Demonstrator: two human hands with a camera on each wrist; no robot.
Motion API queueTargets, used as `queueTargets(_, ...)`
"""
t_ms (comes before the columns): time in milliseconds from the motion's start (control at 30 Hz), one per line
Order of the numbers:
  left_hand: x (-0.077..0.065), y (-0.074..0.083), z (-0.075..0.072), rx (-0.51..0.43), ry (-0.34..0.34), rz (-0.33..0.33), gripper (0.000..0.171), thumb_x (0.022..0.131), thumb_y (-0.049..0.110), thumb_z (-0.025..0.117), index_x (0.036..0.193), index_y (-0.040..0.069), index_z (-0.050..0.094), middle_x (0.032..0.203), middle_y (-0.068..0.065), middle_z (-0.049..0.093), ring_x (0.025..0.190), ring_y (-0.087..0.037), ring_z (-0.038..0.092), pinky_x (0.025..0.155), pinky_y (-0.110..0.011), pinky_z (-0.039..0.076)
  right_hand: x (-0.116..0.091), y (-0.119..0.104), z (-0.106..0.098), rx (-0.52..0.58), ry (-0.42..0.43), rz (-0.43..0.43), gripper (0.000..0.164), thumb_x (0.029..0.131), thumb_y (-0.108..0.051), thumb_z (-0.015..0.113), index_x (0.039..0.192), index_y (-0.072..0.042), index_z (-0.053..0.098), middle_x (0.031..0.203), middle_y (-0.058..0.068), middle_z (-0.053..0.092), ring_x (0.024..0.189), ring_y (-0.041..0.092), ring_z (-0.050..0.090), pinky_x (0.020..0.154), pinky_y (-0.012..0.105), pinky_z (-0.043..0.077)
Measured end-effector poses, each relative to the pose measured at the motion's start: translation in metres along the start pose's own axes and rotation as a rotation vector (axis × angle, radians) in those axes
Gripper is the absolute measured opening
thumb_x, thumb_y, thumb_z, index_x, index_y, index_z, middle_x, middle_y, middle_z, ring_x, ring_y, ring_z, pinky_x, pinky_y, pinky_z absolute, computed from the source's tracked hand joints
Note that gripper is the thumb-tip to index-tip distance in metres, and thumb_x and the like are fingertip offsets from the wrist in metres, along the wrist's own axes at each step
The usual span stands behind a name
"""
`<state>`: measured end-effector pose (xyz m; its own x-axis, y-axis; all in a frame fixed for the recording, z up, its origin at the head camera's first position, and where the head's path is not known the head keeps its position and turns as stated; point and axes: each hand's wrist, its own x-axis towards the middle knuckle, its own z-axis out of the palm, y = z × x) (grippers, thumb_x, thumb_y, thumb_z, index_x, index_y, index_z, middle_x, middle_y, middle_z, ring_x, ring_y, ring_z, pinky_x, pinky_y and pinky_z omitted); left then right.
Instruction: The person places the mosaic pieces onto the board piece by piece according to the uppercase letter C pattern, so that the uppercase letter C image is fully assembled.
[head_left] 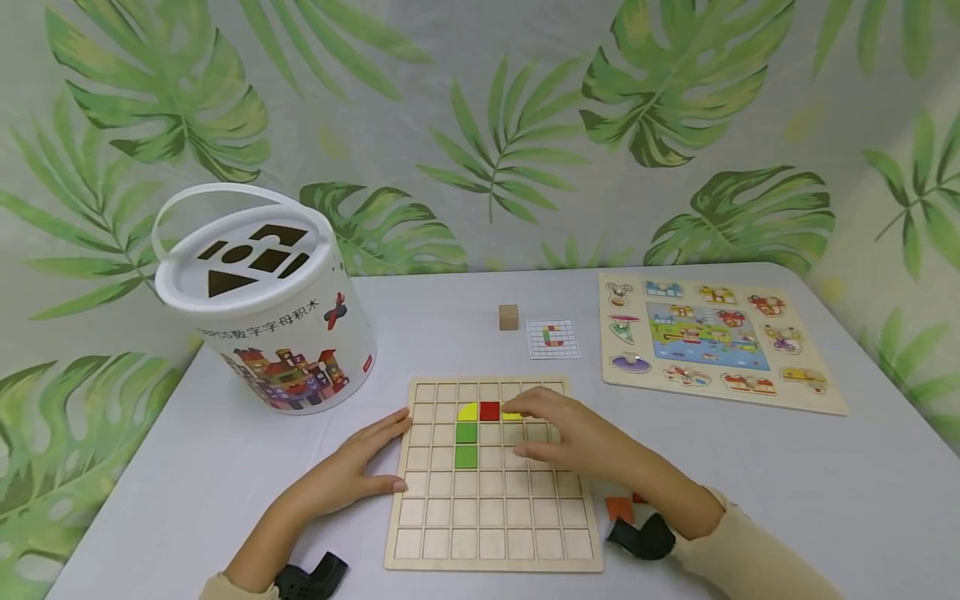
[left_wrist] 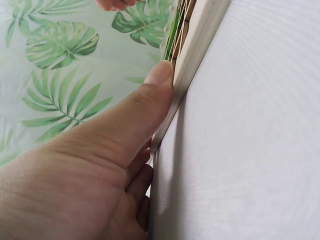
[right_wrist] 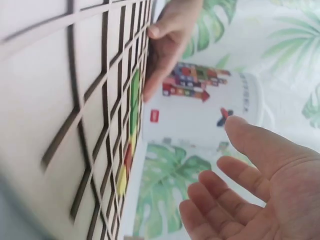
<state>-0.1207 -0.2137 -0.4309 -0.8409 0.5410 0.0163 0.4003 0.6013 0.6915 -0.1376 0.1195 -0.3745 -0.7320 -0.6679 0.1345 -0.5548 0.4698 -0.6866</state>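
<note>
A wooden grid board (head_left: 491, 487) lies flat on the table. In its upper rows sit a yellow rounded-corner piece (head_left: 468, 412), a red square (head_left: 490, 411), a second yellow piece (head_left: 512, 416) and two green squares (head_left: 466, 444). My left hand (head_left: 352, 462) rests against the board's left edge; the left wrist view shows its thumb (left_wrist: 122, 117) along the rim. My right hand (head_left: 581, 429) hovers over the board's upper right, fingertips overlapping the second yellow piece. Seen in the right wrist view, that hand (right_wrist: 260, 185) has fingers and thumb spread with nothing between them.
Orange-red pieces (head_left: 619, 508) lie right of the board, partly behind the right wrist's black camera (head_left: 643, 537). Behind the board are a small wooden cube (head_left: 508, 317) and a pattern card (head_left: 553, 339). A white bucket (head_left: 300, 367) stands at left, a picture puzzle (head_left: 712, 337) at right.
</note>
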Motion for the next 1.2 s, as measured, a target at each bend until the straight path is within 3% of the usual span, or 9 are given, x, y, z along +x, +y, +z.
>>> queueTargets(300,0.0,0.0,-0.001,0.006,0.003,-0.003,0.081,0.075,0.044,0.067,0.14,0.011,0.033,0.147,-0.001,0.021,0.132,-0.025,0.018,0.103,-0.049,0.019,-0.049,0.025,-0.022,-0.095,0.095,0.092,0.047,0.081,-0.033,0.066,0.121,-0.012,0.054,0.117,-0.007,0.051,0.103,0.015,0.052,0.085,0.035,0.045)
queueTargets(533,0.0,-0.002,0.001,0.024,0.022,0.03,0.08,0.075,0.043,0.067,0.139,0.009,0.034,0.146,-0.004,0.023,0.131,-0.028,0.02,0.101,-0.051,0.02,-0.07,0.043,-0.018,-0.103,0.069,0.163,0.045,0.08,-0.03,0.068,0.117,-0.008,0.055,0.11,-0.001,0.055,0.093,0.016,0.052,0.08,0.033,0.046)
queueTargets(800,0.001,-0.001,0.001,0.019,0.02,0.033,0.08,0.075,0.043,0.067,0.139,0.008,0.034,0.146,-0.005,0.023,0.131,-0.028,0.02,0.101,-0.051,0.02,-0.073,0.054,-0.006,-0.16,0.064,0.222,0.035,0.078,-0.029,0.07,0.107,-0.015,0.058,0.104,-0.009,0.05,0.098,0.011,0.047,0.088,0.036,0.042)
queueTargets(1033,0.001,0.0,0.0,0.004,0.007,0.005,0.08,0.075,0.042,0.068,0.14,0.01,0.034,0.147,-0.003,0.022,0.132,-0.026,0.019,0.102,-0.05,0.019,-0.072,0.052,-0.003,-0.19,0.105,0.253,0.025,0.079,-0.015,0.068,0.103,-0.013,0.06,0.1,-0.009,0.051,0.092,0.009,0.049,0.082,0.033,0.045)
queueTargets(1200,0.0,0.001,0.0,-0.001,0.003,-0.006,0.08,0.075,0.042,0.068,0.14,0.01,0.033,0.147,-0.001,0.021,0.132,-0.025,0.018,0.102,-0.05,0.019,-0.07,0.046,-0.005,-0.156,0.121,0.291,0.025,0.081,-0.017,0.067,0.104,-0.013,0.059,0.101,-0.006,0.054,0.092,0.011,0.051,0.08,0.032,0.047)
